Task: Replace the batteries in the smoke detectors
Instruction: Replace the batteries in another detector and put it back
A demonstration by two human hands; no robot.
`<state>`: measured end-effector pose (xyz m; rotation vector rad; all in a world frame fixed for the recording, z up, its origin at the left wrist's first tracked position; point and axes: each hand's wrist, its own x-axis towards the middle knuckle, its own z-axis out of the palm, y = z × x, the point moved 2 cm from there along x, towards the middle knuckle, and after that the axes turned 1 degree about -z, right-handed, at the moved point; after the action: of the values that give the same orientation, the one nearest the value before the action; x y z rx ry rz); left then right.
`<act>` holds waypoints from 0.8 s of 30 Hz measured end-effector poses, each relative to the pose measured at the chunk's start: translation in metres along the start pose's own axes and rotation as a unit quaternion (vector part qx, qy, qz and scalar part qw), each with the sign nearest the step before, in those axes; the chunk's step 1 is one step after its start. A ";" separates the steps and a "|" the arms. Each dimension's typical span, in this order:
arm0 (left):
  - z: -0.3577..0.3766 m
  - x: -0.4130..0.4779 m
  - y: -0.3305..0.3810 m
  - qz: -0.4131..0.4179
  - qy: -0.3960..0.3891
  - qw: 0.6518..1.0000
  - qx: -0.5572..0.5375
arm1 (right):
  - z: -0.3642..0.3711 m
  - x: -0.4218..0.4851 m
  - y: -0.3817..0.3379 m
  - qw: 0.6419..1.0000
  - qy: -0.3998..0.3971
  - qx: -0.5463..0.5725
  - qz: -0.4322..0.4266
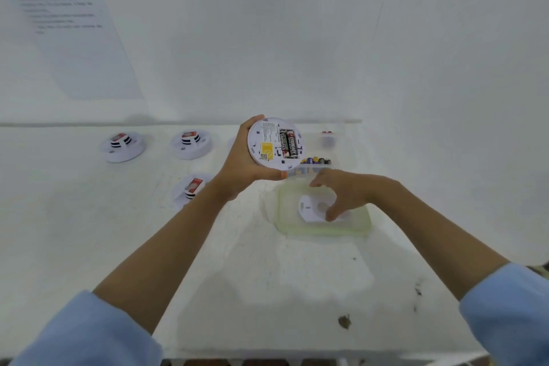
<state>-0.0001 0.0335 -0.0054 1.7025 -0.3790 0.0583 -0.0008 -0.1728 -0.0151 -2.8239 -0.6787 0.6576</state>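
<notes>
My left hand (246, 166) grips a round white smoke detector (274, 142) above the table, its back facing me. Two black batteries (288, 143) sit side by side in its open compartment, next to a yellow label. My right hand (341, 192) hovers over a clear plastic tray (286, 217), its thumb and fingers curled around the edge of a round white cover plate (310, 209) lying in that tray.
Three more white smoke detectors lie on the table: far left (122, 145), middle (191, 144) and nearer (191, 187). A clear box of loose batteries (316, 162) stands behind the tray, a small clear container (328, 138) beyond it. A printed sheet (74, 33) hangs on the wall.
</notes>
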 end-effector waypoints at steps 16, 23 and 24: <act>-0.016 -0.027 -0.008 -0.011 -0.010 1.000 -0.003 | 0.003 -0.003 -0.008 0.999 0.025 -0.027 0.024; -0.009 -0.006 -0.002 0.008 -0.017 1.000 -0.012 | -0.075 -0.039 -0.009 0.965 0.237 0.113 -0.020; -0.005 -0.002 -0.001 0.012 -0.025 1.000 -0.014 | -0.082 -0.038 -0.017 0.959 0.254 0.119 -0.041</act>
<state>-0.0009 0.0392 -0.0063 1.6737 -0.4355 0.0271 -0.0006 -0.1800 0.0765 -2.5580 -0.5693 -0.0146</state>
